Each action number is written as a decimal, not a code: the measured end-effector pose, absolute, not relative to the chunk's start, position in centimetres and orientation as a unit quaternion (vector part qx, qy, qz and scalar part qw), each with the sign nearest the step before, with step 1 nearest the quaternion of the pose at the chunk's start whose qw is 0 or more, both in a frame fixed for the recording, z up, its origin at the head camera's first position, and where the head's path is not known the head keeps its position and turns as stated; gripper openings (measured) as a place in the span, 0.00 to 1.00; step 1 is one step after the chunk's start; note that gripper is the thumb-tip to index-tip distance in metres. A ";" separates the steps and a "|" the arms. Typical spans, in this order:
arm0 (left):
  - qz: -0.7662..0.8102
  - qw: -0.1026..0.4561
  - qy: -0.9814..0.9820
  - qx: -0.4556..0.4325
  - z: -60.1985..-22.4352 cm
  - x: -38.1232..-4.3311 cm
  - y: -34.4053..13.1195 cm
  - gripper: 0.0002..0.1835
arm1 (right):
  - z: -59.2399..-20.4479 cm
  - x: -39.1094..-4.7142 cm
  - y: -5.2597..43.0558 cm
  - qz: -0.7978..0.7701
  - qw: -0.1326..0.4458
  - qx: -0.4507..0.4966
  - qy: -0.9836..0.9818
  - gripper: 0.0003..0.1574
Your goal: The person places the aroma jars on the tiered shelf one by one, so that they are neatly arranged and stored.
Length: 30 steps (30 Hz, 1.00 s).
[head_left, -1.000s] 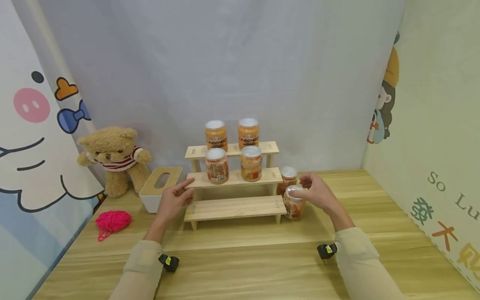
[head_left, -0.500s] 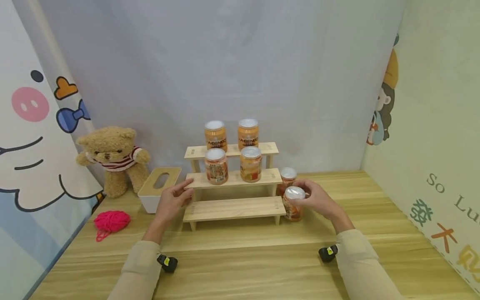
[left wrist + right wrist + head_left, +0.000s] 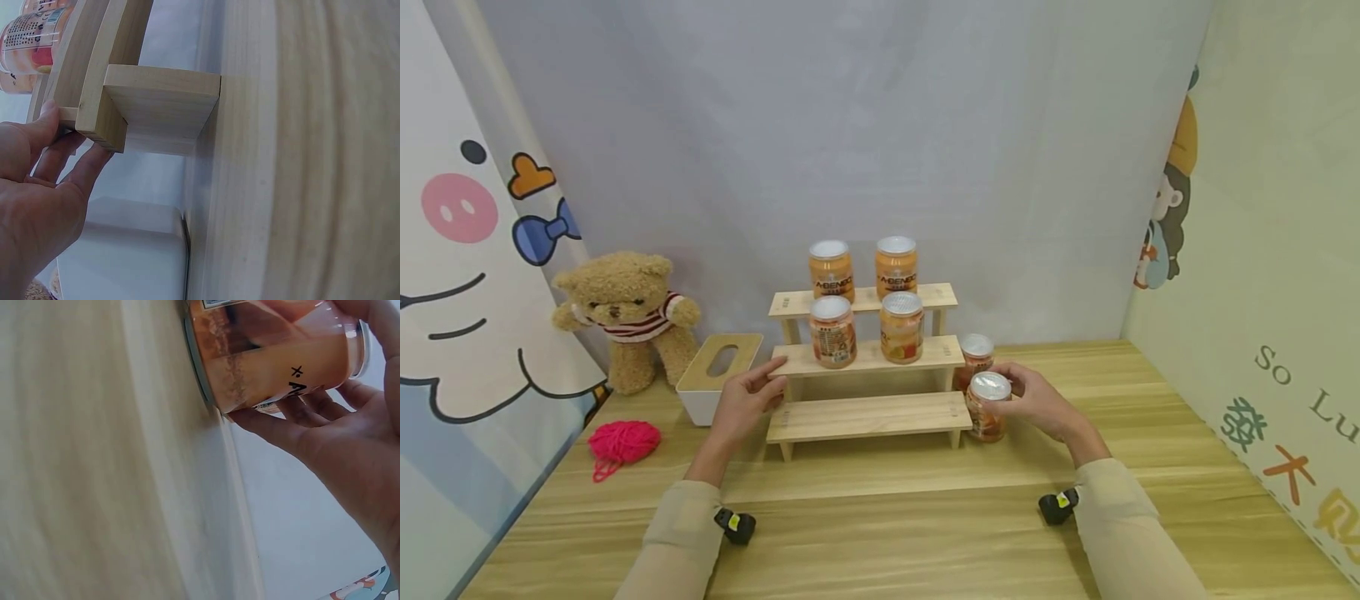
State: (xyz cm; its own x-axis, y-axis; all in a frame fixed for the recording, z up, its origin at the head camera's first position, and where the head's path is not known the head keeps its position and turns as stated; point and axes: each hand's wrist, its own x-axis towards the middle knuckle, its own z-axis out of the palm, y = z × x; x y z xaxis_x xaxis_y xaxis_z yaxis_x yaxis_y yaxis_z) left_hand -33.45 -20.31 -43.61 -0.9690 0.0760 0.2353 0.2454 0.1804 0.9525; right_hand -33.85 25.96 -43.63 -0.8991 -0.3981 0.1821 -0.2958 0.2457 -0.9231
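Note:
My left hand [image 3: 747,404] holds the left end of a three-tier wooden stepped shelf [image 3: 868,419]; in the left wrist view its thumb and fingers [image 3: 84,172] lie around the board ends. Beside the shelf's right end, my right hand [image 3: 1037,400] grips a jar with orange contents [image 3: 987,417] and a silver lid. The right wrist view has this jar [image 3: 281,356] upright at the tabletop, fingers curled about its side. Just behind it stands another jar [image 3: 976,354], partly hidden. Two jars are on the middle tier, including a fruit jar [image 3: 902,329], and two orange jars [image 3: 897,267] occupy the top tier.
Left of the shelf is a white tissue box [image 3: 703,407] with a wooden lid. A teddy bear [image 3: 625,304] in a striped top sits farther left, behind pink yarn [image 3: 623,442]. A grey curtain [image 3: 1000,167] hangs behind the wooden table [image 3: 880,533].
My right hand has lowered slightly, and its fingers, which were spread above and beside the front jar's lid, now curl around the jar. The left hand stays at the shelf's end.

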 end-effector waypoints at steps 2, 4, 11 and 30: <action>-0.631 0.066 -0.766 -0.105 -43.6 -33.5 -20.3 0.25 | -43.6 -33.8 26.0 -0.571 0.044 -0.219 0.790 0.33; -0.632 0.065 -0.765 -0.103 -43.7 -33.5 -20.3 0.25 | -43.6 -33.8 26.0 -0.569 0.044 -0.218 0.791 0.33; -0.628 0.069 -0.768 -0.104 -43.7 -33.6 -20.3 0.25 | -43.4 -33.7 26.4 -0.558 0.028 -0.213 0.801 0.34; -0.622 0.071 -0.774 -0.097 -43.6 -33.7 -20.3 0.25 | -40.1 -32.7 27.1 -0.548 -0.013 -0.224 0.806 0.33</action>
State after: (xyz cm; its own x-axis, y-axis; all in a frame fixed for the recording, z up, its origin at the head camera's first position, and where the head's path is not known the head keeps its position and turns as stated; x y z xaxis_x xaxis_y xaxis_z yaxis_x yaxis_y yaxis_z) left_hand -33.66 -20.31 -43.65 -0.9713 0.0619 0.2296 0.2376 0.2085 0.9487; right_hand -32.68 27.05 -40.10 -0.8990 -0.3474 0.2668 -0.3756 0.2981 -0.8775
